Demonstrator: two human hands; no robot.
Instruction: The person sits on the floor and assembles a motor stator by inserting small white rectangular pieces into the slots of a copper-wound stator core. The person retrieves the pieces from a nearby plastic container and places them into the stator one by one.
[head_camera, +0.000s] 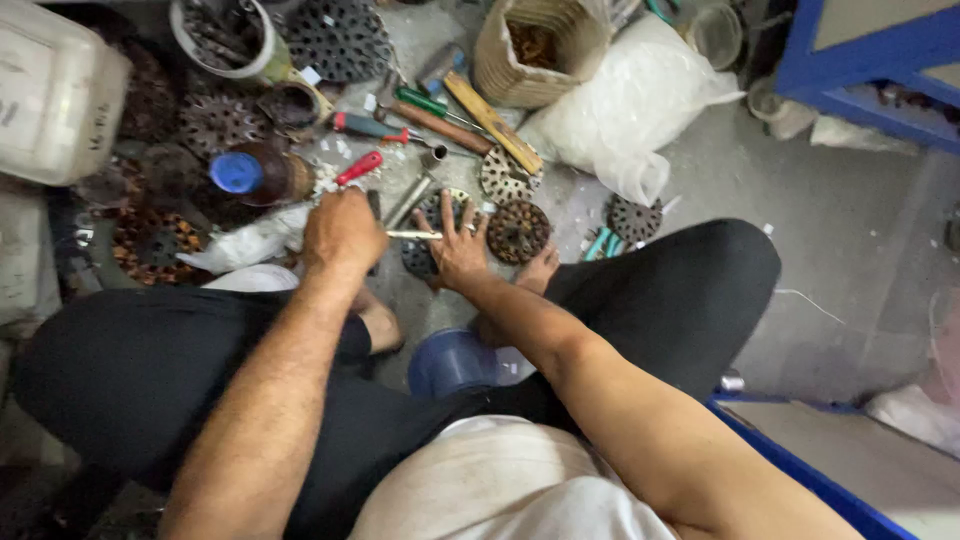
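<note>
I sit cross-legged on a concrete floor. My left hand (343, 231) is closed around a thin metal tool (415, 235) whose tip pokes out to the right, toward my other hand. My right hand (458, 243) lies flat with fingers spread on a round slotted metal disc (432, 212), holding it on the floor. A rusty brown slotted disc (518, 231) lies just right of that hand. A steel rod with a socket end (415, 185) lies just beyond my hands.
Screwdrivers with red and green handles (372, 127), a wooden-handled tool (492, 121), more slotted discs (634, 217), a blue-capped brown bottle (255, 173), a woven sack (540, 45), a white plastic bag (630, 100), a bucket of parts (222, 35), a white container (55, 90), and a blue frame (850, 60) surround me.
</note>
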